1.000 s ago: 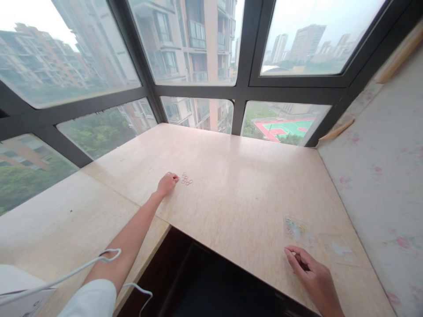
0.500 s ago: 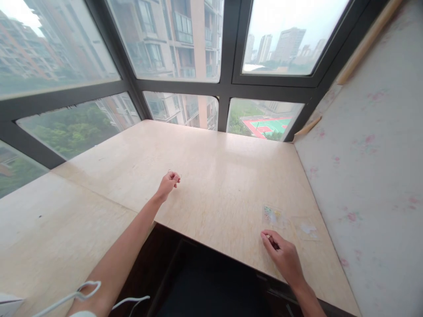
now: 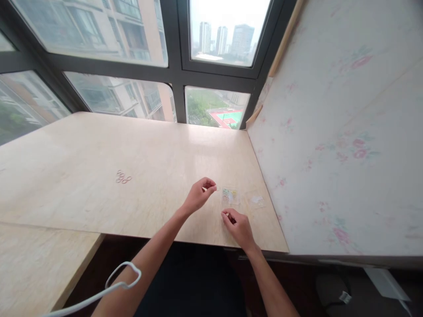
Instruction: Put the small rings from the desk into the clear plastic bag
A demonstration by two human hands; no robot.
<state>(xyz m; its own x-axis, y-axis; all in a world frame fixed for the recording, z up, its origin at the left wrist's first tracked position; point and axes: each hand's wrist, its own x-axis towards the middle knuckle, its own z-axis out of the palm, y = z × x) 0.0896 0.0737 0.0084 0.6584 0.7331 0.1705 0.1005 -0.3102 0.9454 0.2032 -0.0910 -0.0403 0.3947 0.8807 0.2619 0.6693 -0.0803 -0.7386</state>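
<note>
My left hand (image 3: 200,194) is closed in a pinch on a thin ring (image 3: 218,188), which sticks out past the fingertips. Just to its right lies a small clear plastic box (image 3: 230,203) with little green, yellow and reddish pieces in it. My right hand (image 3: 239,228) rests near the table's front edge, just below the box. Its fingers are curled against the thumb, and what they hold, if anything, is hidden. Farther left, several thin reddish rings (image 3: 123,178) lie in a loose cluster on the table.
A flat clear lid or tray (image 3: 256,200) lies right of the box. The pale table (image 3: 148,154) meets a flowered wall (image 3: 324,132) at the right and windows behind. A white cable (image 3: 89,304) loops over my left forearm.
My left hand has moved right across the table, away from the ring cluster to the box, with a ring in its pinch. The view has turned right. My right hand stays near the box.
</note>
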